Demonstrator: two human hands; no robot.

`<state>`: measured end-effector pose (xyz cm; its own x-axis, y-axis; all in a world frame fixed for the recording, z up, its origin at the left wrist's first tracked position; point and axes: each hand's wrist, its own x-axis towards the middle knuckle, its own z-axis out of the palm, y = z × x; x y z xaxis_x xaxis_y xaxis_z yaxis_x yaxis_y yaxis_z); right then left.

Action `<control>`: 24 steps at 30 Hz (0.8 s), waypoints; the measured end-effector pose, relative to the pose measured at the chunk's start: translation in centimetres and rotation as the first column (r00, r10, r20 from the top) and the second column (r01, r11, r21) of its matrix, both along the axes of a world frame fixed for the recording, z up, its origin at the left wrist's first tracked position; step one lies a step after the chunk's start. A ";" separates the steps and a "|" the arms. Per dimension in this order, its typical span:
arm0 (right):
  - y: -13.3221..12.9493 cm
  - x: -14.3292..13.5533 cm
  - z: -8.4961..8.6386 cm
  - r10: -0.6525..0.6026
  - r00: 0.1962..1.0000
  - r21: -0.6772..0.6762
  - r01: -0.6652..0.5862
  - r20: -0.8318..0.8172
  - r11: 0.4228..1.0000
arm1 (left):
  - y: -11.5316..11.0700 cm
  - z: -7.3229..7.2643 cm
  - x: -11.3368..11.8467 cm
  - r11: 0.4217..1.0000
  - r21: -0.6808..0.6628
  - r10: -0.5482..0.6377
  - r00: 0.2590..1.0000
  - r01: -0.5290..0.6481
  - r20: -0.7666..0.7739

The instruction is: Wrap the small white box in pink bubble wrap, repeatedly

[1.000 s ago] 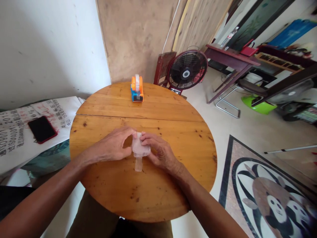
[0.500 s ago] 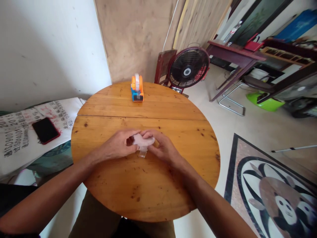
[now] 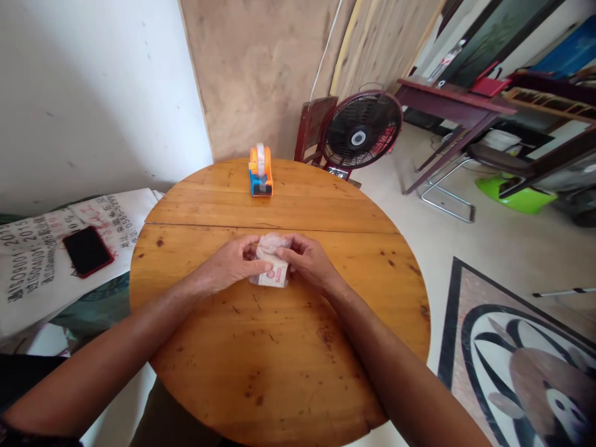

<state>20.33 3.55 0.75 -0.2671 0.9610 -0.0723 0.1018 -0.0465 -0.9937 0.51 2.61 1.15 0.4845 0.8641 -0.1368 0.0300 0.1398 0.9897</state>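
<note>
Between my two hands is a small whitish package (image 3: 274, 273) wrapped in thin, crinkled clear plastic, with red print on the face turned toward me. My left hand (image 3: 237, 261) grips its left side, thumb across the front. From the right, my right hand (image 3: 307, 261) holds it, with the thumb pressed on the plastic near the top. The fingers behind the package are partly hidden. It is held over the middle of the round wooden table (image 3: 279, 347). Farther back on the table stands an orange and blue tape dispenser (image 3: 261, 171) with a roll of clear tape.
A phone (image 3: 88, 250) with a red edge lies on a printed white sack (image 3: 37, 261) left of the table. Behind the table are a fan (image 3: 361, 130) and a wooden chair (image 3: 310, 127). A dark red desk (image 3: 447, 102) stands at the back right.
The package has been turned in my hands, so its red-printed face now shows below the crumpled plastic. The tape strip that hung beneath it is out of sight. The view has shifted slightly.
</note>
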 end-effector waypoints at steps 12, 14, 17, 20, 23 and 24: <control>0.4 -0.3 0.8 -0.054 0.990 0.044 0.060 -0.126 0.997 | -0.4 0.2 0.7 0.996 -0.051 0.066 0.997 -0.068 -0.030; 0.3 -0.3 0.9 -0.054 0.990 0.046 0.061 -0.134 0.997 | -0.5 0.1 0.8 0.995 -0.049 0.088 0.996 -0.088 -0.003; 0.0 -0.4 1.0 -0.052 0.990 0.045 0.058 -0.129 0.997 | -0.6 0.1 1.0 0.994 -0.049 0.101 0.992 -0.097 0.078; -0.2 -0.6 1.1 -0.062 0.991 0.042 0.067 -0.115 0.997 | -0.7 0.3 1.1 0.993 -0.064 0.103 0.989 -0.096 0.110; -0.6 -0.9 1.3 -0.074 0.993 0.050 0.079 -0.089 0.996 | -0.7 0.4 0.9 0.992 -0.064 0.118 0.989 -0.112 0.091; -0.8 -0.9 1.3 -0.078 0.994 0.061 0.082 -0.071 0.995 | -0.7 0.4 0.8 0.991 -0.053 0.123 0.989 -0.119 0.083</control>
